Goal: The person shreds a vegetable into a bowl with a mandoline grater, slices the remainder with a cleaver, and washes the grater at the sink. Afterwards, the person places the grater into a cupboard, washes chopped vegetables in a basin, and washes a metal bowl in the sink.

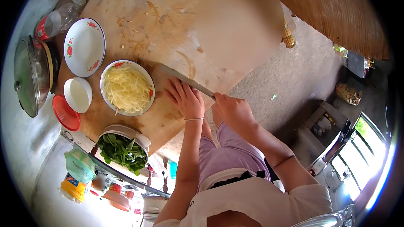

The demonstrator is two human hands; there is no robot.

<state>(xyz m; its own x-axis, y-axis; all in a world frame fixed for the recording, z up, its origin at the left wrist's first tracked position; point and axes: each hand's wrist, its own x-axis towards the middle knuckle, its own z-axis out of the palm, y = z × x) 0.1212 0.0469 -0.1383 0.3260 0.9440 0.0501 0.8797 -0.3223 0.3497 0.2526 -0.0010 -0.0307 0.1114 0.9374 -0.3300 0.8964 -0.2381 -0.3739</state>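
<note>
My right hand [234,110] is closed around the handle of a kitchen knife [185,80]. Its blade lies low over the wooden table, angled up and to the left. Just on the near side of the blade is my left hand [187,100], fingers stretched and spread, fingertips close to the steel. Whether anything lies under those fingers is hidden. Left of that hand, a floral enamel plate [151,80] holds a heap of pale yellow shreds [126,89], which look like shredded potato.
An enamel dish [84,48], a white bowl [78,95], a red basket [66,113] and a glass-lidded pan [31,75] stand left. A pot of green leaves [122,153] sits at the table's near-left corner. Plastic bottles [59,21] lie at upper left. A blurred oval covers the upper middle.
</note>
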